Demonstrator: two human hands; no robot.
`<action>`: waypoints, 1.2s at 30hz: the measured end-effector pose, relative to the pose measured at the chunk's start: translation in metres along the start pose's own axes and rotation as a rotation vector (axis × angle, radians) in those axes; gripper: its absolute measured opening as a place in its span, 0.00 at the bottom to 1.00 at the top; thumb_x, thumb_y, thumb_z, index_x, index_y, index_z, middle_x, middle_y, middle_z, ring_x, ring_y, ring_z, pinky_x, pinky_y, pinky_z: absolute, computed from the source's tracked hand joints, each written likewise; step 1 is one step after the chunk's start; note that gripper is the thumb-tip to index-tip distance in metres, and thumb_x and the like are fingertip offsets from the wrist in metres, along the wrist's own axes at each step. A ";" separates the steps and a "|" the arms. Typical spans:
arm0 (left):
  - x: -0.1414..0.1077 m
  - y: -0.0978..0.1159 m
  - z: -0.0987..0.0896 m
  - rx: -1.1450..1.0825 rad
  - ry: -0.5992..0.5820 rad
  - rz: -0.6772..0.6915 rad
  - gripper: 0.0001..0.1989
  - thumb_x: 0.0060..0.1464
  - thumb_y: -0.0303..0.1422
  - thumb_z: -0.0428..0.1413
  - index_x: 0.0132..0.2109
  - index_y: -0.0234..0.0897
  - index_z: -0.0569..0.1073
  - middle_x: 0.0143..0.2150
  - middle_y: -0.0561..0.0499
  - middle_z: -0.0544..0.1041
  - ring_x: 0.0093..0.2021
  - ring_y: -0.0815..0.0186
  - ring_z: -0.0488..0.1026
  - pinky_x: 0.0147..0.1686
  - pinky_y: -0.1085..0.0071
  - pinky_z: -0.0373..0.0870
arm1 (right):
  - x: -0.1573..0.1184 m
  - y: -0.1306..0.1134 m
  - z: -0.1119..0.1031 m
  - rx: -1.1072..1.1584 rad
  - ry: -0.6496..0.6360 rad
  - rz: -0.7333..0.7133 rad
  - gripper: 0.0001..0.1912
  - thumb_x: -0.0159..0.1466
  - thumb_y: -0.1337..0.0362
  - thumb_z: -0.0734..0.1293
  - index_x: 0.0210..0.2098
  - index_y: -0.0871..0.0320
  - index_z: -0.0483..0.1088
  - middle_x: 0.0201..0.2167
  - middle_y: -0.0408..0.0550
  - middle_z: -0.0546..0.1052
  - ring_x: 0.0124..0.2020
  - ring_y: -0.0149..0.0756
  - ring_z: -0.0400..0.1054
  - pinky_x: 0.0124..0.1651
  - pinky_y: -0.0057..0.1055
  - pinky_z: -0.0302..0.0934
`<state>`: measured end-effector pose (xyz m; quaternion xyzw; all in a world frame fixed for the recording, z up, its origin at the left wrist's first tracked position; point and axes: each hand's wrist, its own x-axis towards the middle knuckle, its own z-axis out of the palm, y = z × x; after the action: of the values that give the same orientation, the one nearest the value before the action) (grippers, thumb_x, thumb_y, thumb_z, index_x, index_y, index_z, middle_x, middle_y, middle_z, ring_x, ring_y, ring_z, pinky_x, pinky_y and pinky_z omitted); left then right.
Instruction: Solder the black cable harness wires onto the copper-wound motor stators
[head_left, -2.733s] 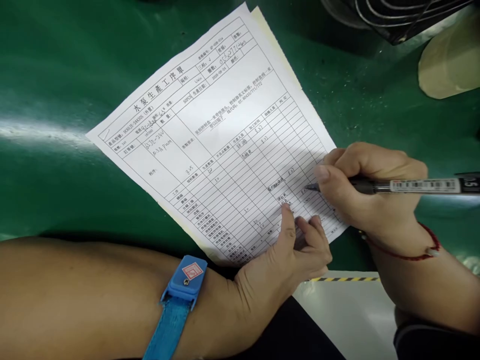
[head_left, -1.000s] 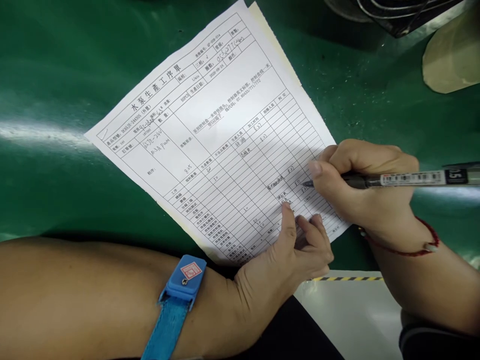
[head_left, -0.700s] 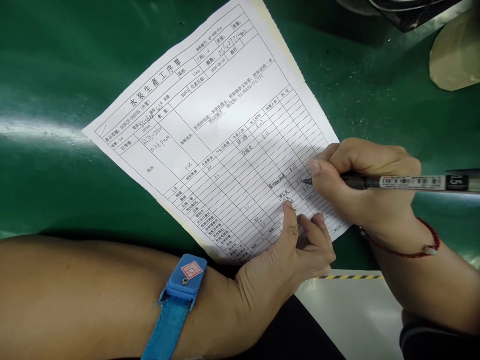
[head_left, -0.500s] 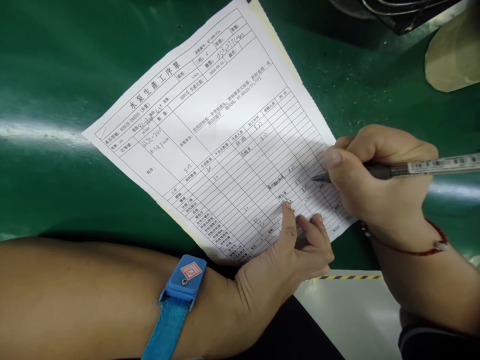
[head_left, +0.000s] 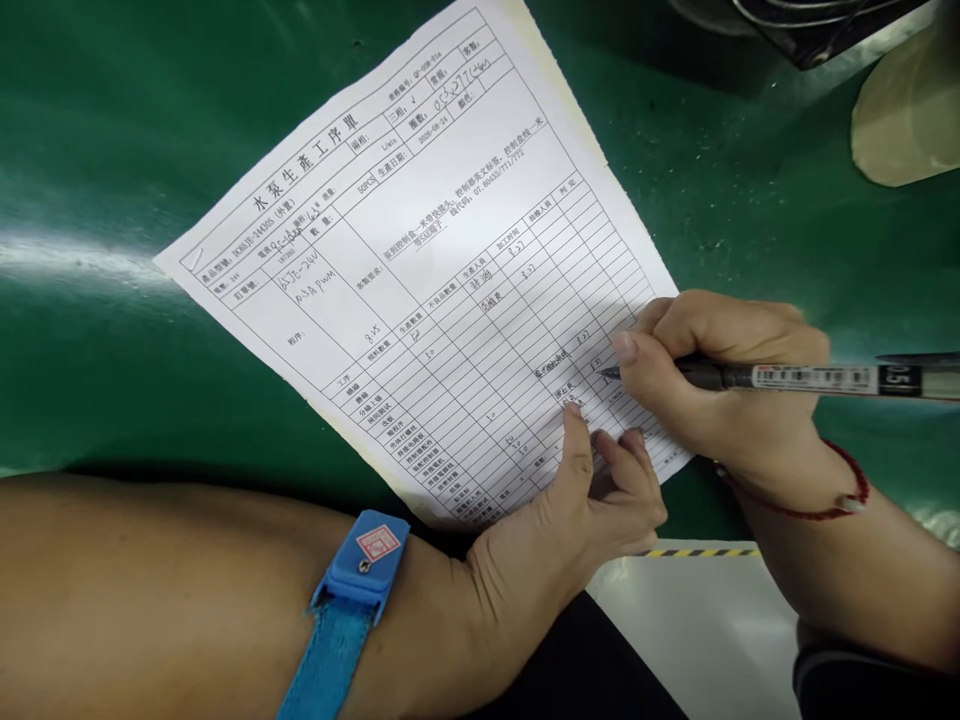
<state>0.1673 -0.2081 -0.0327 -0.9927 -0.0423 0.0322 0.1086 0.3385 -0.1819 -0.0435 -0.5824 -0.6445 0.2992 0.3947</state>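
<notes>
A printed form (head_left: 450, 230) with a table and handwritten entries lies slantwise on the green surface. My right hand (head_left: 727, 370) grips a black gel pen (head_left: 810, 379), its tip low over the handwritten rows at the lower right; whether it touches the paper I cannot tell. My left hand (head_left: 577, 500) rests on the lower edge of the form, fingers apart and partly bent, one of them stretched onto the rows. Around the left wrist sits a blue wrist strap (head_left: 364, 565); a red cord bracelet (head_left: 847, 500) circles the right one.
The green work surface (head_left: 150, 120) carries the paper, and yellow-and-black striped tape (head_left: 705, 552) runs along its near edge. At the upper right are a dark object with wire loops (head_left: 810, 20) and a pale rounded item (head_left: 907, 110), both cut off by the frame.
My right hand and the pen have shifted left and slightly down across the form. The form has slid or appears slightly to the left. My left hand stays almost in place.
</notes>
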 end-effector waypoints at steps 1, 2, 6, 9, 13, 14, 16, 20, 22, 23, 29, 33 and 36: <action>0.000 0.000 0.000 -0.001 0.003 -0.003 0.16 0.64 0.33 0.47 0.57 0.34 0.62 0.60 0.43 0.63 0.54 0.61 0.64 0.52 0.51 0.76 | 0.000 0.000 -0.001 0.002 -0.010 0.001 0.19 0.56 0.75 0.71 0.20 0.57 0.56 0.16 0.36 0.56 0.18 0.25 0.50 0.21 0.30 0.48; 0.001 -0.001 -0.001 0.002 0.003 0.002 0.17 0.64 0.33 0.47 0.58 0.35 0.62 0.60 0.43 0.63 0.54 0.61 0.65 0.52 0.50 0.77 | 0.000 -0.001 -0.001 0.009 -0.020 0.000 0.19 0.56 0.75 0.70 0.20 0.57 0.56 0.16 0.36 0.55 0.18 0.25 0.50 0.21 0.30 0.48; 0.002 -0.008 -0.005 0.093 -0.080 0.140 0.20 0.63 0.31 0.47 0.62 0.38 0.58 0.61 0.43 0.62 0.57 0.59 0.64 0.50 0.50 0.78 | 0.000 0.000 -0.001 0.008 -0.016 -0.005 0.18 0.58 0.73 0.69 0.20 0.57 0.56 0.16 0.37 0.55 0.18 0.25 0.50 0.19 0.29 0.47; 0.002 -0.011 -0.008 0.121 -0.133 0.185 0.21 0.64 0.31 0.44 0.63 0.38 0.56 0.63 0.43 0.60 0.58 0.60 0.64 0.50 0.52 0.79 | 0.000 0.001 -0.001 -0.013 0.002 0.003 0.19 0.59 0.71 0.70 0.20 0.56 0.56 0.16 0.37 0.55 0.17 0.26 0.50 0.19 0.30 0.47; 0.001 -0.007 -0.006 0.049 -0.062 0.093 0.19 0.64 0.32 0.46 0.61 0.37 0.59 0.61 0.42 0.62 0.56 0.60 0.65 0.51 0.50 0.78 | 0.000 0.001 -0.002 -0.009 -0.008 -0.002 0.20 0.58 0.71 0.71 0.20 0.57 0.56 0.16 0.37 0.56 0.17 0.25 0.51 0.19 0.29 0.47; 0.001 -0.005 -0.005 0.040 -0.050 0.082 0.19 0.64 0.32 0.47 0.60 0.37 0.59 0.61 0.42 0.63 0.56 0.59 0.65 0.51 0.49 0.77 | 0.000 0.001 -0.002 -0.012 -0.007 -0.003 0.19 0.58 0.71 0.71 0.20 0.57 0.56 0.16 0.37 0.56 0.17 0.25 0.51 0.19 0.29 0.47; 0.001 -0.003 -0.003 0.030 -0.039 0.062 0.19 0.64 0.32 0.47 0.60 0.37 0.60 0.61 0.42 0.63 0.56 0.59 0.65 0.51 0.48 0.77 | 0.001 0.000 -0.002 -0.033 0.001 0.001 0.19 0.58 0.71 0.71 0.20 0.56 0.56 0.16 0.37 0.57 0.18 0.26 0.52 0.19 0.29 0.47; 0.001 -0.001 -0.003 0.039 -0.047 0.040 0.19 0.64 0.33 0.46 0.60 0.37 0.60 0.61 0.43 0.63 0.56 0.60 0.65 0.52 0.49 0.76 | 0.001 -0.001 -0.002 -0.067 0.003 -0.012 0.19 0.59 0.72 0.70 0.20 0.57 0.55 0.16 0.37 0.56 0.18 0.26 0.52 0.20 0.30 0.47; 0.001 -0.002 -0.004 0.053 -0.054 0.049 0.19 0.64 0.33 0.47 0.60 0.38 0.60 0.61 0.44 0.63 0.56 0.60 0.65 0.52 0.49 0.76 | 0.001 -0.001 -0.002 -0.063 -0.003 -0.008 0.19 0.59 0.72 0.68 0.20 0.57 0.55 0.16 0.37 0.56 0.18 0.25 0.51 0.20 0.30 0.47; 0.001 -0.002 -0.004 0.054 -0.054 0.047 0.19 0.64 0.33 0.47 0.60 0.38 0.60 0.61 0.44 0.63 0.56 0.60 0.65 0.52 0.49 0.77 | 0.001 -0.001 -0.002 -0.064 -0.001 -0.006 0.19 0.60 0.72 0.68 0.20 0.57 0.55 0.16 0.37 0.56 0.17 0.26 0.51 0.20 0.30 0.48; 0.001 -0.005 -0.003 0.090 -0.048 0.078 0.20 0.64 0.28 0.43 0.61 0.38 0.57 0.61 0.44 0.62 0.56 0.64 0.65 0.52 0.53 0.78 | 0.003 -0.001 -0.004 -0.068 -0.002 -0.018 0.20 0.60 0.70 0.70 0.19 0.57 0.56 0.16 0.37 0.57 0.17 0.26 0.52 0.20 0.30 0.48; 0.002 -0.015 -0.005 0.263 -0.077 0.186 0.24 0.62 0.23 0.40 0.64 0.39 0.52 0.62 0.43 0.61 0.55 0.64 0.65 0.49 0.57 0.80 | 0.005 -0.002 -0.010 0.043 -0.032 0.101 0.21 0.59 0.70 0.70 0.18 0.57 0.54 0.16 0.38 0.55 0.18 0.26 0.49 0.18 0.30 0.42; 0.001 -0.022 -0.010 0.505 -0.116 0.328 0.29 0.60 0.19 0.34 0.66 0.40 0.47 0.63 0.42 0.59 0.55 0.64 0.65 0.44 0.59 0.82 | 0.008 -0.001 -0.012 0.123 0.021 0.215 0.22 0.60 0.69 0.70 0.18 0.56 0.54 0.16 0.38 0.55 0.18 0.27 0.47 0.18 0.30 0.41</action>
<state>0.1676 -0.1888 -0.0183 -0.9243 0.1219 0.1156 0.3428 0.3484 -0.1755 -0.0347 -0.6259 -0.5547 0.3726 0.4021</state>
